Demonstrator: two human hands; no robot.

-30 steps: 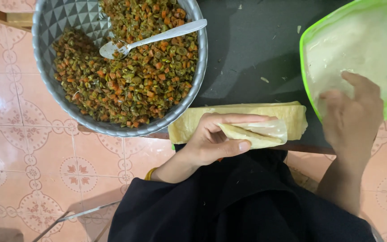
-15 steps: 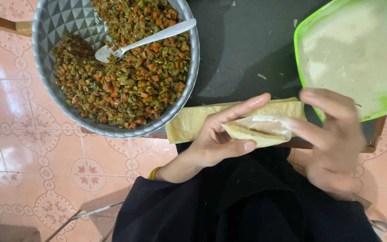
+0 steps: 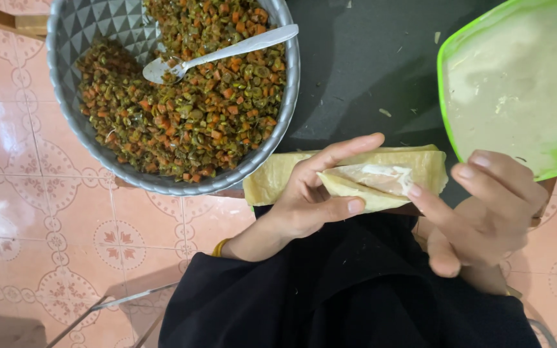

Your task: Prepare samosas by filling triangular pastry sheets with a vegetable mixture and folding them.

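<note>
Left hand: the left hand (image 3: 307, 196) is closed on a pale yellow, thin folded pastry wrapper (image 3: 372, 183), thumb beneath its near edge and fingers laid over its left half

Right hand: the right hand (image 3: 485, 209) sits at 3 o'clock of the wrapper, fingers loosely curled and gripping nothing, its forefinger tip touching the wrapper's whitish, glistening flap

Wrapper: held just above the near edge of the dark tabletop (image 3: 362, 71), over a flat stack of the same pale yellow pastry sheets (image 3: 272, 180); whether it rests on the stack I cannot tell

Bowl: a round grey metal bowl with a faceted wall (image 3: 91, 38) stands at 11 o'clock of the left hand, filled with chopped green and orange vegetable filling (image 3: 195, 109)

Spoon: a silver metal spoon (image 3: 220, 51) lies in the filling, handle pointing to 2 o'clock

Dish: a bright green plastic dish (image 3: 446, 84) with a whitish smear inside is at 1 o'clock of the right hand

Below: black clothing (image 3: 330, 290) and pink patterned floor tiles (image 3: 33, 212)
</note>
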